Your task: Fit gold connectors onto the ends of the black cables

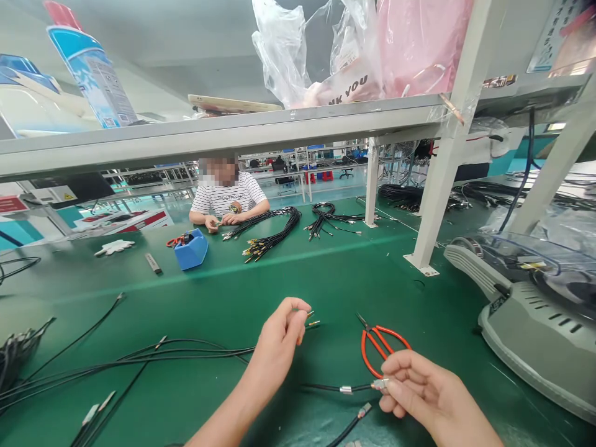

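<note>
My left hand is closed in a pinch on a small gold-tipped connector end above the green mat. My right hand pinches the metal end of a thin black cable that carries a silver ferrule. Orange-handled scissors lie on the mat just above my right hand. Another black cable end lies below it.
Loose black cables spread over the left of the green table. A grey machine with a clear cover stands at right. Across the table sits a person in a striped shirt, with cable bundles and a blue box nearby. A white shelf post rises at right.
</note>
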`<state>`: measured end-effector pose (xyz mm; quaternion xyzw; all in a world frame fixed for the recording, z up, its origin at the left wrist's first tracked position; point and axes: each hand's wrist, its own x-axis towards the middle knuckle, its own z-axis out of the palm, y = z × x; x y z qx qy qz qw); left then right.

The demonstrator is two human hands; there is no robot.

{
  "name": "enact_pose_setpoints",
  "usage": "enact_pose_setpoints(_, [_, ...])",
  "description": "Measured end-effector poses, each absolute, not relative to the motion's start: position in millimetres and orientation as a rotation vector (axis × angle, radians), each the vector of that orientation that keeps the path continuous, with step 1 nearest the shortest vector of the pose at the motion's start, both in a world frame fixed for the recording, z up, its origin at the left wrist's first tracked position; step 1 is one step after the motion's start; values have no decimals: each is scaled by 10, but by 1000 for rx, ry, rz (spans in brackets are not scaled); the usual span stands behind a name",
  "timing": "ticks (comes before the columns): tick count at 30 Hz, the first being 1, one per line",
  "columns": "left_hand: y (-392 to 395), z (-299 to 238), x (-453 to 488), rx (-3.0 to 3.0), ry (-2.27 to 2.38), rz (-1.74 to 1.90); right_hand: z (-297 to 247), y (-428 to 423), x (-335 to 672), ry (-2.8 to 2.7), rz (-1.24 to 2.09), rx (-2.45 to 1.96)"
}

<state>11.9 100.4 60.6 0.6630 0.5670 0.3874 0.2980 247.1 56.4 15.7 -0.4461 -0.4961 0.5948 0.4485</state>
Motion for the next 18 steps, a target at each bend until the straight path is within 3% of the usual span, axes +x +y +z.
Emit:
enact_pose_setpoints(7, [786,503,310,1275,1152,985,133,577,2422,-1133,1455,-1110])
enact_pose_setpoints(18, [404,603,239,1228,1024,739,64,642,2493,-1230,1483,-1168])
